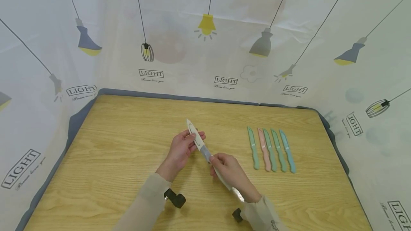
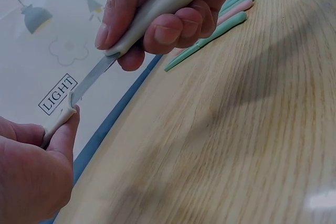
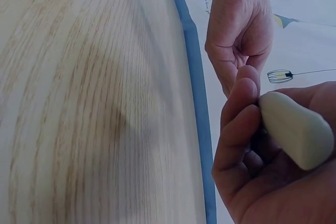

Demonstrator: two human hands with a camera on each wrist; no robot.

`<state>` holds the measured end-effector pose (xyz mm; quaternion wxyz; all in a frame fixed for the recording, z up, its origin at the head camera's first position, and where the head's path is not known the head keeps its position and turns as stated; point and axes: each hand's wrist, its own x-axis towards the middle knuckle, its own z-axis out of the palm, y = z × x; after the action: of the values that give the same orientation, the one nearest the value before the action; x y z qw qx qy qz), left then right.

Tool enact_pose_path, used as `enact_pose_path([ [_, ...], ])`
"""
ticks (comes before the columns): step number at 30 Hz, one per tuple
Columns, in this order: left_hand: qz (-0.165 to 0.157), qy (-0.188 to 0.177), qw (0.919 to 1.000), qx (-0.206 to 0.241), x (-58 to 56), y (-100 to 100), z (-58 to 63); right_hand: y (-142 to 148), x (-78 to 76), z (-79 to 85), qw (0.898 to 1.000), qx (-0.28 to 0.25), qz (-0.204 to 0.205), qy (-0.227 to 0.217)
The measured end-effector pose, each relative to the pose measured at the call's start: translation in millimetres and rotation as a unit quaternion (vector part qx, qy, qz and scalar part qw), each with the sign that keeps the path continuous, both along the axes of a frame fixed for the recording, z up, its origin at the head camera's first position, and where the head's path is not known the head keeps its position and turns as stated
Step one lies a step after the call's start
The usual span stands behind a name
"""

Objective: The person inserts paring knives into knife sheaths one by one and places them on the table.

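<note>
My left hand [image 1: 179, 149] pinches a cream blade sheath [image 1: 192, 128] between thumb and fingers above the middle of the table. With its fingers curled round the cream handle [image 2: 163, 6], my right hand [image 1: 232, 171] holds a knife. A stretch of the knife's metal blade [image 1: 206, 153] shows between the handle and the sheath's mouth. Its front part is hidden inside the sheath. In the right wrist view the handle's butt [image 3: 302, 135] points toward the camera, and the blade cannot be seen.
On the right of the wooden table [image 1: 122, 134] several knives lie side by side: a green knife [image 1: 252, 149], a pink knife [image 1: 264, 149], more green ones and a blue knife [image 1: 288, 150]. A lamp-print curtain [image 1: 179, 6] surrounds the table's back and sides.
</note>
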<state>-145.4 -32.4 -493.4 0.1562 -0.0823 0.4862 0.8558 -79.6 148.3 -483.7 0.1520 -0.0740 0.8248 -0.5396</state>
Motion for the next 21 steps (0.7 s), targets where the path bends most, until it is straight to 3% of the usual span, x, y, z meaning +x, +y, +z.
enact_pose_path([
  [7, 0.000, -0.003, 1.0000, 0.002, 0.3, 0, 0.4, -9, 6.0, 33.1, 1.000, -0.002, -0.004, 0.004],
  [11, -0.004, -0.002, 1.0000, -0.003, 0.9, 1, 0.9, -10, 7.6, 41.2, 1.000, 0.000, -0.005, 0.001],
  [16, -0.013, 0.004, 0.9999, -0.010, 1.8, 1, 1.0, -10, 6.1, 39.3, 1.000, 0.004, -0.004, 0.004],
  [21, -0.017, 0.010, 0.9998, -0.009, 2.8, 1, 0.1, -9, 0.1, 20.3, 1.000, 0.005, -0.008, 0.000],
])
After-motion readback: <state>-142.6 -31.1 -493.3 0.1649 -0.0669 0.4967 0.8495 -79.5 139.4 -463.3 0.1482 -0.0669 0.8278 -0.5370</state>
